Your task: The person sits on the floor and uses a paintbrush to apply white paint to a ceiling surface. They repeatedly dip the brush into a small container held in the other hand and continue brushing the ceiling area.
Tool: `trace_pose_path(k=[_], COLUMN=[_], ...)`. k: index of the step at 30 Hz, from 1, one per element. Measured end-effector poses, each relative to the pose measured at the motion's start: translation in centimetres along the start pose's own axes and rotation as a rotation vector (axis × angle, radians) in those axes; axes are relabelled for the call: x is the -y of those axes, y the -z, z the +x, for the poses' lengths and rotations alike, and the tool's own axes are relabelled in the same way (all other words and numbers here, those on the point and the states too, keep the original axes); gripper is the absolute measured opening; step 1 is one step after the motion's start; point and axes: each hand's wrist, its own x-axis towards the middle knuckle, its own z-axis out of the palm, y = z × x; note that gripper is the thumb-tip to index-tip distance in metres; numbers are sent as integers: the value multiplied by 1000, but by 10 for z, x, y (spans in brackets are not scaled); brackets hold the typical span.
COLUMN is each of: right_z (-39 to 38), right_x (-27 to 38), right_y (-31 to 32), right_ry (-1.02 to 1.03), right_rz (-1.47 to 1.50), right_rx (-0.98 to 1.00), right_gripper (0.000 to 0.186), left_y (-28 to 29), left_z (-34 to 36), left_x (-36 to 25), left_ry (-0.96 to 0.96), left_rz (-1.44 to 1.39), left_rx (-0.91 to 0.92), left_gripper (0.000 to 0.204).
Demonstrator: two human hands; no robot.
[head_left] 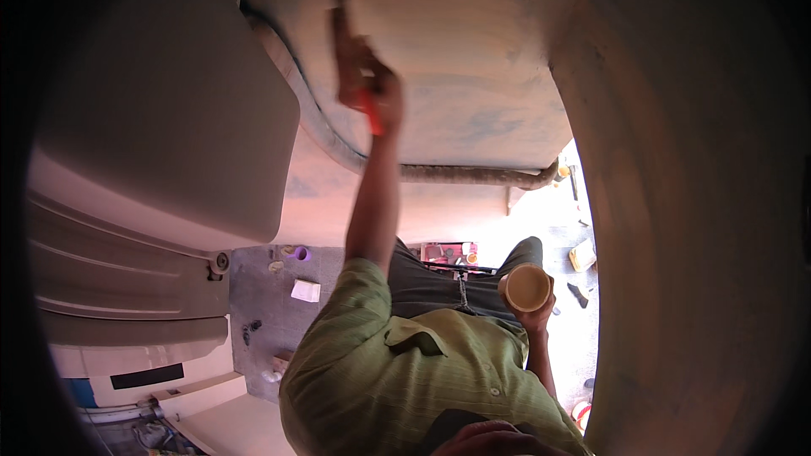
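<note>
My left hand [368, 76] is raised at the upper middle, blurred by motion, its fingers closed round a slim dark hand tool [340, 0]. The blur hides what kind of tool it is. Its tip is at or close to a pale, patchy panel [465, 51] with bluish smears. Something red [372, 112] shows at my left wrist. Lower right, by my knee, my right hand [537, 316] is wrapped round a round tan tub [526, 290]. The tub's mouth faces up and a beige surface shows inside.
A curved brown edge [473, 175] runs under the panel. Large smooth panels stand close on the left [169, 101] and right [684, 203]. On the floor lie a white block [306, 290], a purple cup [302, 253], a pink tray [436, 252] and a yellowish container [582, 255].
</note>
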Motion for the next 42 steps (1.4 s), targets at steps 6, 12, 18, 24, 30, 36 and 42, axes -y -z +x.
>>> trace_pose_path(k=[6, 12, 18, 24, 30, 36, 42], right_z=[-2, 1, -1, -4, -1, 3, -3], right_x=[-17, 1, 7, 3, -3, -11, -7], right_y=[-7, 0, 10, 17, 9, -5, -2], right_ry=[-25, -90, -114, -64, -53, -76, -124], right_rz=[87, 11, 93, -24, 5, 98, 26], right_rx=[75, 66, 29, -41, -16, 52, 64], right_gripper=[73, 72, 72, 75, 76, 75, 74], left_y=[1, -74, -120, -90, -35, -31, -98], left_z=[79, 21, -54, -38, 44, 77, 32], left_x=[50, -58, -165, -170, -78, -7, -80], left_ry=[-116, -72, 142, 264, -1, -133, 29], left_rz=[46, 43, -335, -498, -63, 29, -104], left_rx=[-96, -66, 106, 224, -54, -103, -118], left_gripper=[28, 34, 36, 38, 26, 26, 33])
